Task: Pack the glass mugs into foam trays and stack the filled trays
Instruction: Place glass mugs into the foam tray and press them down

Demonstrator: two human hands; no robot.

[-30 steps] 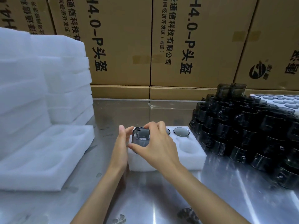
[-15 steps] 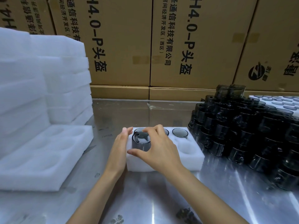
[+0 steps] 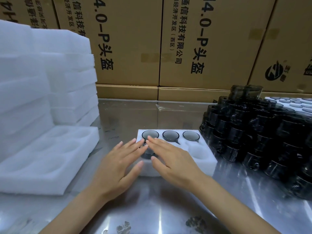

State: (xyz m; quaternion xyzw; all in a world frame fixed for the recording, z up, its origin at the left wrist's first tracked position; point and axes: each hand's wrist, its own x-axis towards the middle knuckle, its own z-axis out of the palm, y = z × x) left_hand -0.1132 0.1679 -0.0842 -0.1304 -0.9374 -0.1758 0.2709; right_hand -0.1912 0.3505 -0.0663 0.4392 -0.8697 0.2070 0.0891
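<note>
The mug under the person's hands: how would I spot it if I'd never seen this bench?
Start at the small foam tray in the middle of the steel table, left of the dark mug pile. Three mugs fill its far row. The mug sits in the near-left pocket, and unlike those three it is half hidden beneath both hands' flat fingers.

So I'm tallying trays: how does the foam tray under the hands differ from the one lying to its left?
The tray under the hands holds dark mugs along its far row; the left tray has only bare pockets. Both hands hover over the first; nothing touches the second. Both are white foam on the metal table.
</note>
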